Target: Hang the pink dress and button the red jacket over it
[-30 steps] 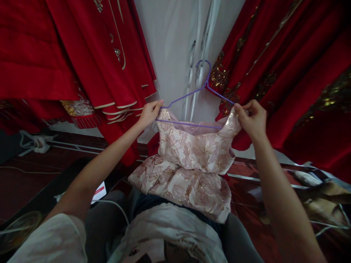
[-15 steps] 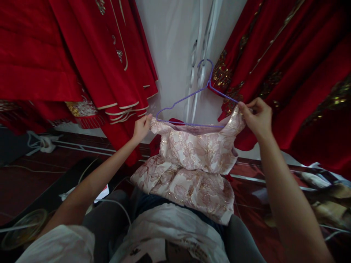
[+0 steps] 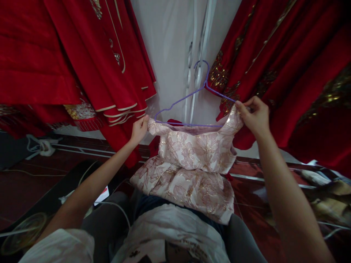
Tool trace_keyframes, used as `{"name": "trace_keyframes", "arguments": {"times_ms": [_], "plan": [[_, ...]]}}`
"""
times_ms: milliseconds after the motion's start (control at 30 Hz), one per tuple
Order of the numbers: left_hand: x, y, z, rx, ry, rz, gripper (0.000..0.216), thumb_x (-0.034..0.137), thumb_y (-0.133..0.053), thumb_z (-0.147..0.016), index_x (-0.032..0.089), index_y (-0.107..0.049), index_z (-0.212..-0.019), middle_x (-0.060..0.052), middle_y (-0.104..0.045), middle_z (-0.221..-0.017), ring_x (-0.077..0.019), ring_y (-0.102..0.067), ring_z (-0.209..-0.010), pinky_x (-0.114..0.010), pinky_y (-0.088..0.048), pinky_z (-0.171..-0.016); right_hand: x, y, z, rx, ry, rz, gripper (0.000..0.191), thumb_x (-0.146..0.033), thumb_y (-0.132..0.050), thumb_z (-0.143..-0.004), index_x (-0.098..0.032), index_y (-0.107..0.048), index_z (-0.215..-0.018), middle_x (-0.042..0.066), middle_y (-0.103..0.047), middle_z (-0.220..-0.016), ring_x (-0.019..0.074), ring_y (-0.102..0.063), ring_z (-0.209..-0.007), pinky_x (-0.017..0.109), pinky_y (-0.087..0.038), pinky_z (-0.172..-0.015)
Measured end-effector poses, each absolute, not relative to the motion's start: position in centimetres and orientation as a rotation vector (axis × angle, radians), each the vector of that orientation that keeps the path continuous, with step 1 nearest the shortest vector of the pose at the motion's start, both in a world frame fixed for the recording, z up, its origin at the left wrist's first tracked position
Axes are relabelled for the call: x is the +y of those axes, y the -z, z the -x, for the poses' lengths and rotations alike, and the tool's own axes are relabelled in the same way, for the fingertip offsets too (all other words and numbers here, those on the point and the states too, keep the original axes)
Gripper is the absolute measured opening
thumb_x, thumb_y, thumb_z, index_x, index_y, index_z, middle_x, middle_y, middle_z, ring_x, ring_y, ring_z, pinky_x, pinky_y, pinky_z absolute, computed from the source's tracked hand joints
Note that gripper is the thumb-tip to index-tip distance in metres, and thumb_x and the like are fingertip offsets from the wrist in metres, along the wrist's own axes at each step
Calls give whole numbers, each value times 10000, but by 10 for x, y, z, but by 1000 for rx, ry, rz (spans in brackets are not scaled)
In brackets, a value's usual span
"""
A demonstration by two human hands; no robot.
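Note:
A pale pink dress (image 3: 192, 148) with a shiny gold floral pattern hangs from a purple hanger (image 3: 181, 99), its skirt folded over my lap. My left hand (image 3: 139, 129) pinches the outer edge of the left shoulder strap. At the other strap, my right hand (image 3: 255, 114) grips the fabric close to the hanger's right arm, with thumb and fingers pressed together. The hanger's bottom bar crosses the neckline, and its hook points up, holding on to nothing that I can make out.
Red garments with pale trim (image 3: 109, 73) hang at the left, and red ones with gold beading (image 3: 274, 73) at the right. Metal rails (image 3: 82, 148) run low near the floor. A white phone-like object (image 3: 102, 196) and a cable lie left of my lap. A clear round container (image 3: 24, 232) is at lower left.
The dress, hanger and both hands have shifted very slightly left in view. Both hands keep their hold on the straps.

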State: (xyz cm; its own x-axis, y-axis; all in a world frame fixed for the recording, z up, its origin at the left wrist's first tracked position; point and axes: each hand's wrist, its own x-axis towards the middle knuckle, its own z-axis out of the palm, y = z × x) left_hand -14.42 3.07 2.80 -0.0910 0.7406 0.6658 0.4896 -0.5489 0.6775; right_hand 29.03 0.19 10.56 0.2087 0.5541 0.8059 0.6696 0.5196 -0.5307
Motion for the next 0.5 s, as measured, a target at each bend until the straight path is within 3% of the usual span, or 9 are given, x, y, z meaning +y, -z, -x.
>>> {"name": "trace_keyframes", "arguments": {"times_ms": [500], "plan": [[34,-31,141,1338,-1731,-1972,495,559,-389,-914,192,-368,-582,34,-353,-540,-99,-336,-522,-244,-272,-510,4,-105,-294,-1462,128,1146,307,-392,-690,-779,-211,-461,-683,-35,-497,-608,93,-429,-543,235,-315,-521]]}}
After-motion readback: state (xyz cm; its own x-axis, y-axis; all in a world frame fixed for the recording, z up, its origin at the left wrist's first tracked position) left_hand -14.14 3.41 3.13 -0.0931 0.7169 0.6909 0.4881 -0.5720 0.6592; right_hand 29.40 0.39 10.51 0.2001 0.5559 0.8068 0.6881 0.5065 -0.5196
